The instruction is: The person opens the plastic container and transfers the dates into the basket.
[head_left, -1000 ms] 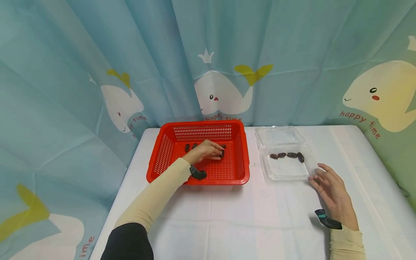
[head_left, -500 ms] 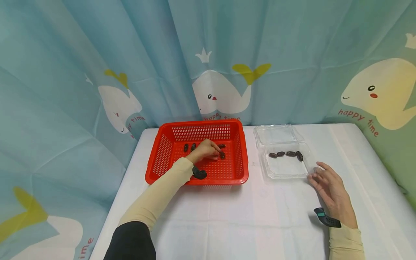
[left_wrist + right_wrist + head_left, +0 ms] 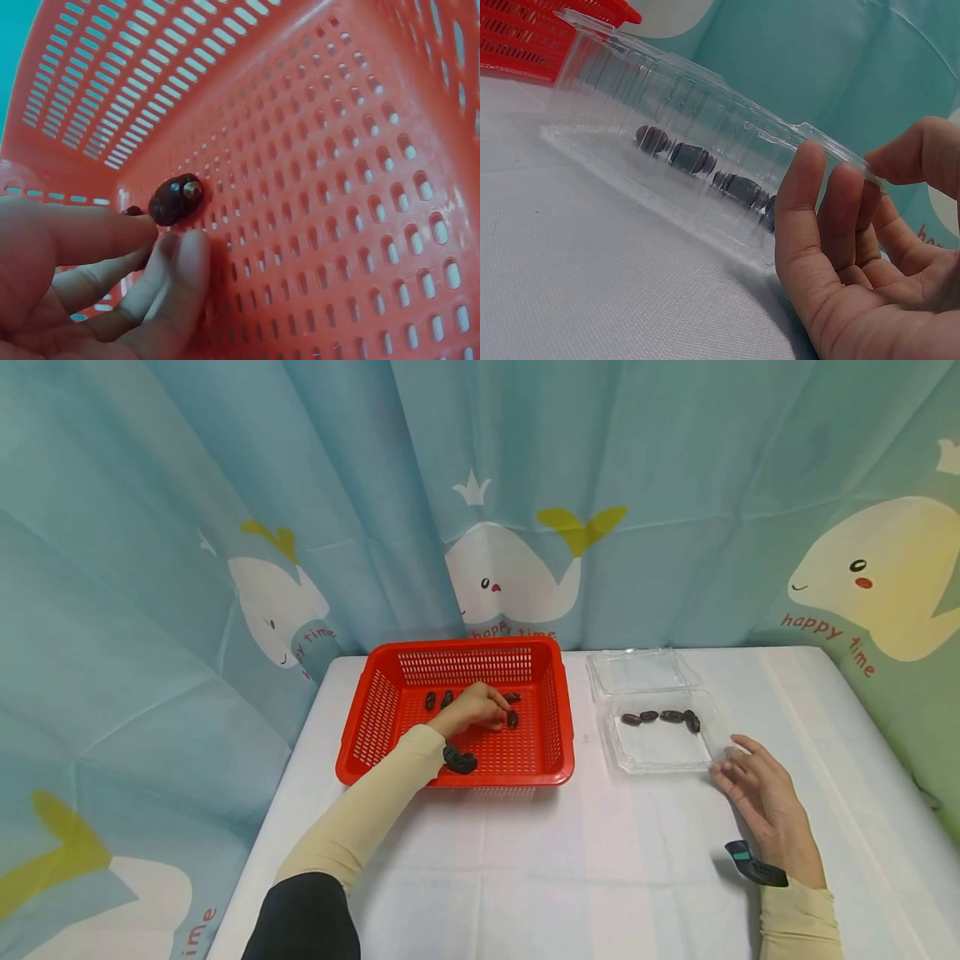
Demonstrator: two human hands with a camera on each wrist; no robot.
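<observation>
In the red basket, my left hand has its curled fingertips at a dark brown date, seemingly pinching its near side. The date lies low, on or just over the basket's slotted floor. Behind the hand is another date, partly covered. Two more dates rest farther left in the basket. My right hand holds the near right corner of a clear plastic box, thumb over the rim and fingers against the outer wall. Several dates lie in a row inside the box.
Hinged back behind the box is its clear lid. A white cloth covers the table. A blue-green curtain with whale prints hangs along the back and sides.
The left hand and the date at its fingertips have shifted down slightly, showing more of the date behind. The right hand keeps its place at the box corner.
</observation>
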